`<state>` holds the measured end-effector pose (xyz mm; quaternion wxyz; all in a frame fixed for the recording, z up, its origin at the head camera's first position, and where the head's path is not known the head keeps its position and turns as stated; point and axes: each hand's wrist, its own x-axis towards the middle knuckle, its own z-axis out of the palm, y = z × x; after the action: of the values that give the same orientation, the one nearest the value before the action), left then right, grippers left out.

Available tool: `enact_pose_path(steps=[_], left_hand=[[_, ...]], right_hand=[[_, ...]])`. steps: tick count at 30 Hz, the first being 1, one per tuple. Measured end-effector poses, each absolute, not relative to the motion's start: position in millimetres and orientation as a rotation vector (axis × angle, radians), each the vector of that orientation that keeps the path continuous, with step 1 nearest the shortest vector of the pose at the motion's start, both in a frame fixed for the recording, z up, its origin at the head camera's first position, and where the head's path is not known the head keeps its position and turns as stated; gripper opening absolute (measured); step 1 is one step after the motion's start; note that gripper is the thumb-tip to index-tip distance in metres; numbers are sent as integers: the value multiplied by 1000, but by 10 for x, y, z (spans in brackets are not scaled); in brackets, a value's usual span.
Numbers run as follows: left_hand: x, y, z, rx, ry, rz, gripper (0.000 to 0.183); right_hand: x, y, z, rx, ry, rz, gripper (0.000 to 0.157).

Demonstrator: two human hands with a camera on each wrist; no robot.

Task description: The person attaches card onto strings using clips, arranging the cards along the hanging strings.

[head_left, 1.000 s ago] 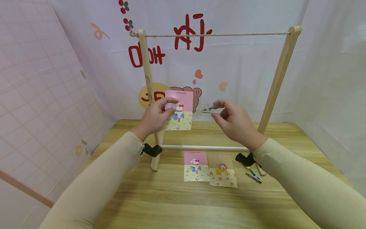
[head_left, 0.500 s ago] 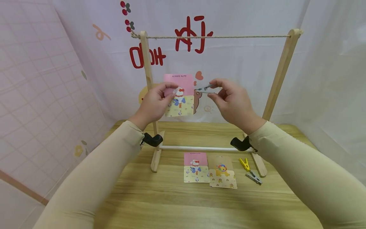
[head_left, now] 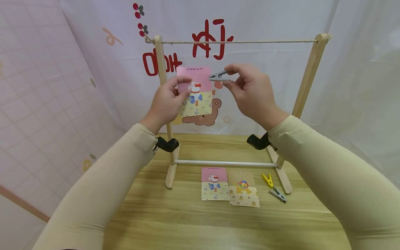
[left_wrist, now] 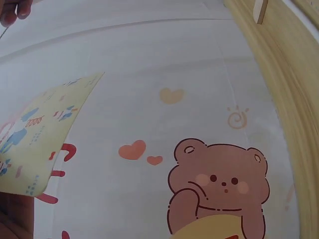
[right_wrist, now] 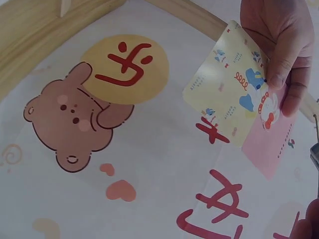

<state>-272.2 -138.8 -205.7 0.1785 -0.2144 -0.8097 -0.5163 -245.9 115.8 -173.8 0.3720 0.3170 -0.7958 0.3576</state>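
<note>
My left hand (head_left: 165,104) pinches a pink-and-yellow rabbit card (head_left: 203,104) by its left side, between thumb and fingers, in front of the rack's left post. The right wrist view shows the same card (right_wrist: 229,89) in the left hand (right_wrist: 291,55). In my right hand (head_left: 254,93) a grey clothespin (head_left: 218,78) is pinched by its handles. Its tip points left at the card's right edge; whether they touch I cannot tell. Both hands are below the rack's twine (head_left: 250,42). The left wrist view catches the card's yellow half (left_wrist: 45,134).
A wooden rack's right post (head_left: 307,80) and white lower bar (head_left: 225,163) stand on the table (head_left: 187,222). On it lie another rabbit card (head_left: 214,191), a lion card (head_left: 243,197), a yellow clothespin (head_left: 267,180) and a grey clothespin (head_left: 277,196). A printed cloth (head_left: 265,83) hangs behind.
Both hands have risen towards the twine, the left with the rabbit card, the right with the clothespin. The clothespin has come nearer the card's right edge.
</note>
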Motion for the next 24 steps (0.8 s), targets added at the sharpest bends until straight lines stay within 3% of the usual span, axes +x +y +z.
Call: enact_pose_path(steps=[24], left_hand=[[-2691,-1334,-1811,-567,-2203,-1475,37]], right_hand=[[-2537,852,-1065,734,-2061,611,23]])
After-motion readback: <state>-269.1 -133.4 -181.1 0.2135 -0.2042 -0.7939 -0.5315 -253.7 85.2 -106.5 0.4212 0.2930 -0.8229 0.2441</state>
